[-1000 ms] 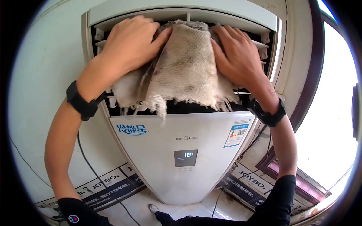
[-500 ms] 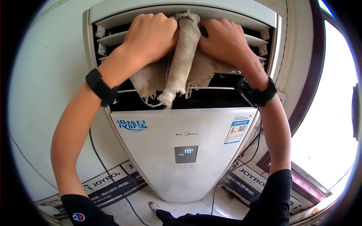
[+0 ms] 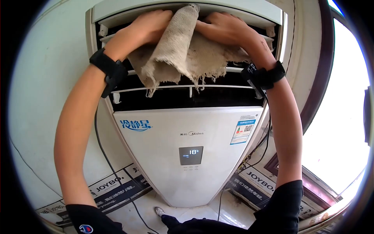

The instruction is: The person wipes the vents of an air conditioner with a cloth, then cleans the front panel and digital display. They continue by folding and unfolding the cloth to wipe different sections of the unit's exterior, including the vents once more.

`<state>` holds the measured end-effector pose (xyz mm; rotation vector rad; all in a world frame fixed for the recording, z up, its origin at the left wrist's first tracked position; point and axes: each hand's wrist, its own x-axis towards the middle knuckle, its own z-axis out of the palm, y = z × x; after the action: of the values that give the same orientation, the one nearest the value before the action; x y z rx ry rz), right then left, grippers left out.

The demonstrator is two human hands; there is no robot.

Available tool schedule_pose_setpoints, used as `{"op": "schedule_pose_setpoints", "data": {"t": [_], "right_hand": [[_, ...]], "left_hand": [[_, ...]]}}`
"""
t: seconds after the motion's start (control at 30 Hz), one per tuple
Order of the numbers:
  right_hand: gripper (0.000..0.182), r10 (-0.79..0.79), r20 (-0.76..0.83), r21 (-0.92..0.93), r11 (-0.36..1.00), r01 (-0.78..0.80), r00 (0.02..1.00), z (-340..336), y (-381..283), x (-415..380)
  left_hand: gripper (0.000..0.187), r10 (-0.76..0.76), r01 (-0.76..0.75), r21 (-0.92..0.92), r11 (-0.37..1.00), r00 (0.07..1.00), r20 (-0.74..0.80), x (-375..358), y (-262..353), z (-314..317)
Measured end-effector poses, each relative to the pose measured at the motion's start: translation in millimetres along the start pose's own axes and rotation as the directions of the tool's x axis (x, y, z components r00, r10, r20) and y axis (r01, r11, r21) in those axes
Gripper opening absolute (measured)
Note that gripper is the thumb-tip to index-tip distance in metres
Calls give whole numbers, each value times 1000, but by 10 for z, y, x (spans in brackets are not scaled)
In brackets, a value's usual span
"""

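A beige, frayed cloth (image 3: 173, 43) hangs over the upper louvers of a tall white air conditioner (image 3: 171, 121). Its middle part sticks up as a loose fold between my hands, and its ragged lower edge drapes over the slats (image 3: 218, 86). My left hand (image 3: 154, 25) is closed on the cloth left of the fold, its fingertips hidden behind the fabric. To the right of the fold, my right hand (image 3: 226, 29) is curled over the cloth at the top slat, with the fingertips out of sight inside the vent.
A lit display (image 3: 191, 155) reading 18 sits on the front panel, with an energy label (image 3: 242, 132) at its upper right. Black cables (image 3: 105, 154) run down beside the unit. Printed boxes (image 3: 113, 187) line the wall, and a bright window (image 3: 331, 113) is at the right.
Both hands have moved slightly up and deeper into the vent. The cloth's fold has loosened from a tight roll and leans left, its lower edge raised, uncovering more of the lower slats.
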<state>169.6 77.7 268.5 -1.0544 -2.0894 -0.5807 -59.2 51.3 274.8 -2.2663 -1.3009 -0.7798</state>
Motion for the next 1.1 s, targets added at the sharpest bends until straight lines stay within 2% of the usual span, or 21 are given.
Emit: {"op": "schedule_pose_setpoints", "data": {"t": [0.03,0.07,0.1,0.13,0.17,0.2,0.23,0.33,0.37,0.47,0.5,0.6,0.7,0.73,0.77,0.8,0.83,0.93,1.0,1.07,1.1], "right_hand": [[78,-8,15,7,1000,8,1000,6,14,15],[77,-15,30,14,1000,15,999,10,31,25],[77,-22,43,21,1000,21,999,11,43,29],[76,-69,-17,18,997,70,997,24,56,28],[75,-117,-75,11,993,118,990,62,73,10],[74,-165,-130,1,986,167,978,94,69,-28],[67,-219,-223,-59,976,212,950,121,70,-79],[59,-206,-210,-122,975,183,956,65,34,-186],[51,-237,-237,-147,967,206,942,81,45,-213],[46,-264,-275,-162,961,226,925,50,21,-288],[38,-298,-309,-191,950,248,903,62,27,-306],[33,-293,-345,-258,943,210,892,35,-6,-414],[28,-305,-350,-266,939,218,886,-43,-60,-582],[28,-340,-409,-279,930,239,847,-45,-52,-648],[30,-370,-465,-291,922,256,804,-39,-41,-731],[32,-399,-516,-304,913,274,758,-24,-44,-835],[41,-333,-517,-254,939,230,788,-29,-84,-984],[44,-259,-574,-179,965,190,777,39,-205,-1452],[49,-202,-541,-68,978,198,816,110,-306,-1861],[55,-113,-519,108,975,196,847,302,-339,-2304],[57,-9,-461,250,958,139,887,410,-399,-2513]], "left_hand": [[41,-73,69,-443,894,997,8,-70,-30,61],[43,-134,120,-792,598,990,48,-115,-64,96],[45,-122,132,-800,585,990,74,-113,-101,84],[44,-32,21,-587,809,999,-9,-69,-182,80],[44,76,-92,-311,946,995,-62,-3,-282,91],[40,110,-115,-70,991,992,-69,-13,-217,70],[37,144,-129,175,976,987,-76,-24,-150,49],[25,200,-118,382,917,963,-183,-125,64,31],[31,243,-125,386,914,930,-276,-124,84,78],[45,37,58,327,943,960,-276,-110,250,31],[54,61,51,329,943,945,-322,-135,256,39],[47,2,92,303,948,955,-295,-228,338,-31],[34,148,24,432,902,922,-359,-370,351,-4],[32,214,-12,480,877,905,-369,-402,338,10],[24,212,-3,493,870,905,-369,-458,358,20],[24,253,-27,478,878,875,-414,-497,355,42],[25,290,-52,464,884,840,-458,-530,344,69],[30,331,-73,446,892,777,-535,-582,340,132],[36,342,-68,436,897,732,-589,-615,388,162],[41,356,-62,426,903,662,-659,-674,487,181],[44,336,-82,398,914,706,-624,-751,534,186]]}}
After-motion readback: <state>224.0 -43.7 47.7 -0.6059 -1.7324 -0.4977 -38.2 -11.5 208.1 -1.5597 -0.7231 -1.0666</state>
